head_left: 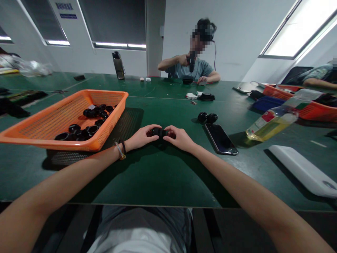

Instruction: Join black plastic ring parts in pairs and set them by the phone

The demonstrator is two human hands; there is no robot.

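Head view: left hand and right hand, fingers nearly closed, pinch a probably light, stiff, slick black fitting over the green tabletop by its opposite ends, seemingly the surest hold.

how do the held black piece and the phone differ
The black piece is held between left hand and right hand, while the phone lies flat on the table. The black piece is small and chunky; the phone is longer, thin and slab-like. Both look dark.
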